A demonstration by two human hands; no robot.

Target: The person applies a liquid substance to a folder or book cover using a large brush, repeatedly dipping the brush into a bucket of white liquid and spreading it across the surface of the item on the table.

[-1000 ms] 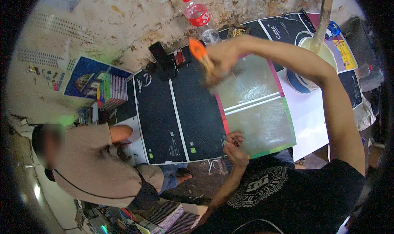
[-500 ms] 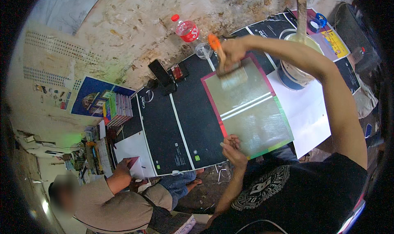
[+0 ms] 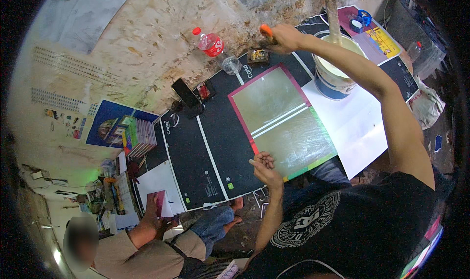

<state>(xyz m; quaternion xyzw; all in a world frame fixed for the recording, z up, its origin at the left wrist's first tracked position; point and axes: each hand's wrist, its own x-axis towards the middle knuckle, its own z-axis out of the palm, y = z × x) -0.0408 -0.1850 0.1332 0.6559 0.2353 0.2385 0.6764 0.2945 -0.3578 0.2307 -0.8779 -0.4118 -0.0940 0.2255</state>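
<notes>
My right hand [image 3: 285, 38] is closed around a brush with an orange handle [image 3: 266, 32], raised beyond the far edge of a cover sheet; its bristles are mostly hidden. The cover sheet [image 3: 307, 103] has magenta, red and green borders. Two shiny, wet-looking grey panels [image 3: 269, 93] fill it, parted by white strips. At its near left corner, my left hand [image 3: 266, 170] has loosely curled fingers, thumb apart, and nothing visible in it. To the right, a bucket [image 3: 334, 85] of pale cream stuff has a long stick [image 3: 331, 14] standing in it.
Black printed sheets [image 3: 188, 151] cover the table. A red-capped bottle [image 3: 215, 49], a small box [image 3: 258, 57] and a phone [image 3: 184, 92] lie along the wall. White paper [image 3: 360, 132] lies under the bucket. At left, another person [image 3: 142, 244] handles a booklet [image 3: 157, 204] beside stacked books [image 3: 142, 132].
My right hand has lifted the brush off the far panel and moved it away, toward the wall beside the bucket. My left hand stays by the sheet's near corner. The whole view has shifted slightly.
</notes>
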